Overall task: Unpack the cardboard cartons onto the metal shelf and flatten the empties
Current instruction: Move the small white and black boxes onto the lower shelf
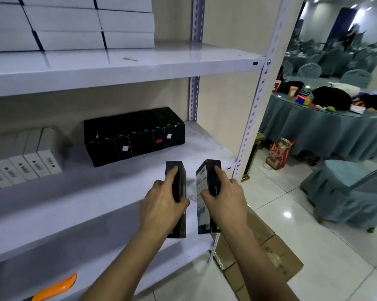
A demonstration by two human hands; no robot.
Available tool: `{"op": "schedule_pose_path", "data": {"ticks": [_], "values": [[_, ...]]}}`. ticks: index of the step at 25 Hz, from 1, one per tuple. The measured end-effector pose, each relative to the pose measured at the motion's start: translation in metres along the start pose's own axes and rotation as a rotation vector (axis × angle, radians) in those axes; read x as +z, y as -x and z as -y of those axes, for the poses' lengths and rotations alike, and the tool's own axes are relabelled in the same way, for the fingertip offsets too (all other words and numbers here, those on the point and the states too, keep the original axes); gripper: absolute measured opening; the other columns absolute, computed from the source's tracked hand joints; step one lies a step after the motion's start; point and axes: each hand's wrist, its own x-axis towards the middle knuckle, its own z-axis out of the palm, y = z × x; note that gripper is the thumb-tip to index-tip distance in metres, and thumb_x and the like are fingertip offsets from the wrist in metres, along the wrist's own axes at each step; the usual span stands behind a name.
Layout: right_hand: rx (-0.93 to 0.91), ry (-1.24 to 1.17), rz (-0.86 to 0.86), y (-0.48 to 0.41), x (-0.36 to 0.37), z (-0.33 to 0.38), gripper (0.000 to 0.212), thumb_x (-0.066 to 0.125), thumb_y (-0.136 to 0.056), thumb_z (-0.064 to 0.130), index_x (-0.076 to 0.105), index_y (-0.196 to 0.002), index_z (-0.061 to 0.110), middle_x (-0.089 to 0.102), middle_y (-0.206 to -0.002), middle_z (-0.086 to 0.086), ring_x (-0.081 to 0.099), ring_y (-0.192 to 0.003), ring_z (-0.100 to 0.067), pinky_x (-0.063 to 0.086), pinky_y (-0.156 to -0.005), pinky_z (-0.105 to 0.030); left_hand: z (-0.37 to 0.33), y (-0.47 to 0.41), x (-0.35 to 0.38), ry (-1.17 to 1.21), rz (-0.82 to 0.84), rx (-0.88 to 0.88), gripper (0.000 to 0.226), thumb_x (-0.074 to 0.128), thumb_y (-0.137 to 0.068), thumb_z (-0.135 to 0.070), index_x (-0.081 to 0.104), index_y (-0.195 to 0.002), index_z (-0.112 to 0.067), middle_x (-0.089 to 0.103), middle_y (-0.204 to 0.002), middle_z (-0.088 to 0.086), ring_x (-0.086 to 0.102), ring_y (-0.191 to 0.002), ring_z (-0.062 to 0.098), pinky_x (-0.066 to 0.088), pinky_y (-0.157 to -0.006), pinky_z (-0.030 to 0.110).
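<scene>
Orange plastic (57, 287) of a kind that cannot be told is glimpsed at the far left, below the middle board of the metal shelf (96, 192). On the left of that board a row of white boxes (20, 168) is stood on edge, and on the board above it flat white cartons (70, 22) are stacked in layers. Toward the back of the middle board, right of the white row, a row of black boxes (135, 135) is packed upright, side by side. At the right end of the shelf's front edge two more boxes are held apart with a narrow gap between them. The left black box (181, 170) is gripped by the left hand (161, 205), with the forefinger laid along its upper edge and the thumb wrapped round its inner face. The right black box (202, 187), whose labelled face is turned inward, is gripped the same way by the right hand (224, 200). Whether either box is touching the board cannot be told. On the tiled floor just right of the shelf's front post, a brown cardboard carton (270, 253) is partly hidden by the right forearm. Well beyond the shelf to the right, a red bag (278, 153), a cluttered round table (324, 131) draped in grey-green cloth and a covered chair (346, 192) are seen.
</scene>
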Motion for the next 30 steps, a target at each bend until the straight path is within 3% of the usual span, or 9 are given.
{"op": "schedule_pose_path", "data": {"ticks": [12,17,20,23,25,27,30], "values": [[-0.023,-0.031,0.063,-0.065,0.03,0.039,0.076,0.067,-0.086,0.039,0.032,-0.153,0.034,0.057,-0.117,-0.006,0.056,-0.112,-0.027,0.053,-0.092,-0.043,0.005,-0.077,0.004,0.047,-0.013,0.006,0.072,0.064,-0.085,-0.044,0.027,-0.147,-0.04,0.059,-0.11,0.002,0.063,-0.098,0.027,0.052,-0.079,0.038],[-0.022,-0.082,0.063,-0.076,0.04,0.039,0.066,0.067,-0.091,0.042,0.037,-0.149,0.032,0.061,-0.123,-0.004,0.056,-0.118,-0.025,0.05,-0.097,-0.039,0.011,-0.095,0.012,0.106,-0.005,0.02,0.066,0.063,-0.09,-0.045,0.032,-0.148,-0.036,0.063,-0.115,-0.001,0.061,-0.105,0.022,0.048,-0.077,0.032],[0.008,-0.2,0.068,-0.082,0.041,0.038,0.054,0.065,-0.094,0.042,0.044,-0.143,0.033,0.065,-0.122,0.001,0.064,-0.108,-0.018,0.056,-0.09,-0.038,0.019,-0.106,0.018,0.191,0.038,0.024,0.066,0.063,-0.092,-0.047,0.033,-0.148,-0.033,0.064,-0.123,-0.005,0.063,-0.103,0.019,0.051,-0.076,0.03],[0.07,-0.304,0.116,-0.086,0.038,0.037,0.045,0.061,-0.098,0.036,0.047,-0.141,0.035,0.064,-0.123,0.008,0.064,-0.085,0.002,0.056,-0.072,-0.023,0.019,-0.113,0.019,0.248,0.079,0.021,0.061,0.062,-0.095,-0.044,0.036,-0.148,-0.029,0.062,-0.129,-0.004,0.064,-0.101,0.018,0.045,-0.071,0.024],[0.111,-0.362,0.126,-0.09,0.04,0.036,0.044,0.06,-0.098,0.035,0.046,-0.139,0.034,0.064,-0.123,0.01,0.064,-0.082,0.004,0.054,-0.067,-0.018,0.021,-0.12,0.019,0.267,0.1,0.011,0.058,0.061,-0.096,-0.042,0.038,-0.147,-0.027,0.06,-0.132,-0.002,0.063,-0.106,0.018,0.045,-0.075,0.023],[0.152,-0.404,0.12,-0.093,0.042,0.035,0.037,0.061,-0.097,0.033,0.049,-0.132,0.033,0.065,-0.121,0.01,0.066,-0.083,0.004,0.054,-0.064,-0.017,0.024,-0.128,0.019,0.324,0.129,-0.014,0.052,0.06,-0.097,-0.039,0.041,-0.145,-0.029,0.058,-0.135,-0.004,0.061,-0.103,0.014,0.049,-0.078,0.023],[0.19,-0.434,0.103,-0.101,0.044,0.035,0.026,0.062,-0.095,0.032,0.053,-0.12,0.031,0.065,-0.115,0.012,0.067,-0.085,0.002,0.058,-0.071,-0.025,0.032,-0.142,0.023,0.455,0.186,-0.06,0.05,0.062,-0.095,-0.034,0.044,-0.142,-0.035,0.055,-0.14,-0.005,0.064,-0.104,0.014,0.059,-0.082,0.031]]}}
